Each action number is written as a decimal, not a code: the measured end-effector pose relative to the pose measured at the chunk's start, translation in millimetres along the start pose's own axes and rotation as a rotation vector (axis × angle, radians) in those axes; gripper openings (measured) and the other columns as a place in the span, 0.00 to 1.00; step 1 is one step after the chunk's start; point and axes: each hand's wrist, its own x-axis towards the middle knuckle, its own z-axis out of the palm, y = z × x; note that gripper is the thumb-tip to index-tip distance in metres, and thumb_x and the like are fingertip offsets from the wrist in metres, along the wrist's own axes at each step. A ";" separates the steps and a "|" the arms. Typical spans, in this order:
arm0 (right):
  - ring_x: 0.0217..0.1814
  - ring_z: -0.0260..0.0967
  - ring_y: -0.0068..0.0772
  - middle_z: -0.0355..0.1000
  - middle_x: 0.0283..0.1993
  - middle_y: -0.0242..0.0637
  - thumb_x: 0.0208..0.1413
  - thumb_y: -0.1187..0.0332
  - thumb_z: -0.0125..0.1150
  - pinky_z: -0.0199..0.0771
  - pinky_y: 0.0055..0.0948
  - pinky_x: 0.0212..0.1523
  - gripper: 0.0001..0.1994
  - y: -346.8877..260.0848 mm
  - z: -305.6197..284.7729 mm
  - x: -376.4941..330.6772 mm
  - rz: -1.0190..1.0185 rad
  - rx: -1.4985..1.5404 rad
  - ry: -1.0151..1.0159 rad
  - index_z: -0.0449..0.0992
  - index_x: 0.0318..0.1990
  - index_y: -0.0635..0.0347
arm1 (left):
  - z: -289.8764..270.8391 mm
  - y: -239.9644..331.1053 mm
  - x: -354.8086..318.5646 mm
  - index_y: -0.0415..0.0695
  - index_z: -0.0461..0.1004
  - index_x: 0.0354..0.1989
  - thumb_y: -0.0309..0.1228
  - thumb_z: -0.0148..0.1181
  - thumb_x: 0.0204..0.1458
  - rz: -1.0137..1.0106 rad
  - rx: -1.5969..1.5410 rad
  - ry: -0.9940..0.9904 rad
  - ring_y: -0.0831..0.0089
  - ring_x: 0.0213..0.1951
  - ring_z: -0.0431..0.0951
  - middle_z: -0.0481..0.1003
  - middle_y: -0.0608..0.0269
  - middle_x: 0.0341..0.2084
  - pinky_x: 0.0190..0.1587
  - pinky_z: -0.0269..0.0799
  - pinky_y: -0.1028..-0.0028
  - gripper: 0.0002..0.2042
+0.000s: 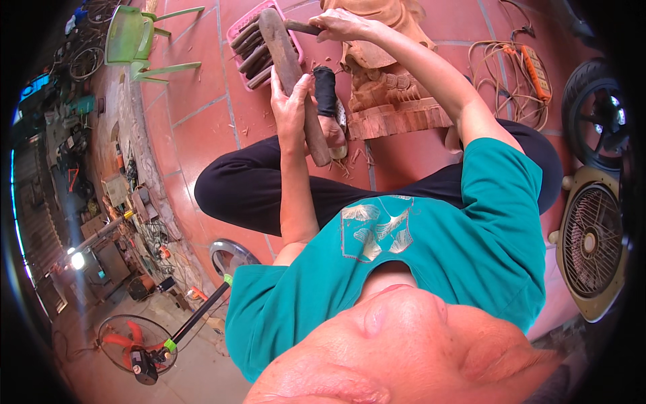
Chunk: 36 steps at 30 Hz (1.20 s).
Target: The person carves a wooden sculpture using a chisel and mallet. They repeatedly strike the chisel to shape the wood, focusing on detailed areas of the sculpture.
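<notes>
R hand [343, 25] was pinching a tool [306, 27] nr the right edge of a pink basket [246, 18]; L hand [291, 101] was wrapped round a bar [285, 57] slanting past that edge. Couldn't tell if tool met bar. Handles [252, 54] lay in the basket, on the floor [202, 145] w/ a carving [387, 97] to its right. Prob. best: firm L grip mid-bar, R fingertips clear of its end.

There is one wooden club [285, 57], one pink basket [243, 21], one power strip [536, 73], one green chair [129, 39] and two fans [589, 242].
</notes>
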 end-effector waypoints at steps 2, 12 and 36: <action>0.47 0.78 0.54 0.79 0.40 0.50 0.52 0.63 0.69 0.76 0.49 0.48 0.19 -2.1 -0.6 0.3 0.009 -0.004 -0.014 0.77 0.50 0.58 | 0.7 1.0 -3.0 0.42 0.55 0.73 0.31 0.67 0.61 0.006 -0.061 0.042 0.80 0.21 0.75 0.74 0.66 0.27 0.21 0.70 0.80 0.35; 0.47 0.79 0.54 0.79 0.40 0.50 0.51 0.63 0.69 0.76 0.50 0.47 0.19 8.1 0.0 8.0 0.017 -0.040 -0.008 0.77 0.50 0.58 | -6.6 -5.9 11.0 0.43 0.64 0.65 0.34 0.66 0.62 -0.062 -0.082 -0.049 0.80 0.20 0.76 0.73 0.68 0.25 0.18 0.71 0.79 0.26; 0.43 0.78 0.54 0.77 0.36 0.48 0.53 0.63 0.69 0.74 0.49 0.43 0.17 2.7 2.5 5.4 -0.013 -0.037 -0.029 0.75 0.48 0.58 | 1.5 -4.0 3.9 0.41 0.60 0.69 0.35 0.66 0.62 0.038 -0.092 0.098 0.79 0.20 0.75 0.74 0.67 0.24 0.20 0.72 0.79 0.30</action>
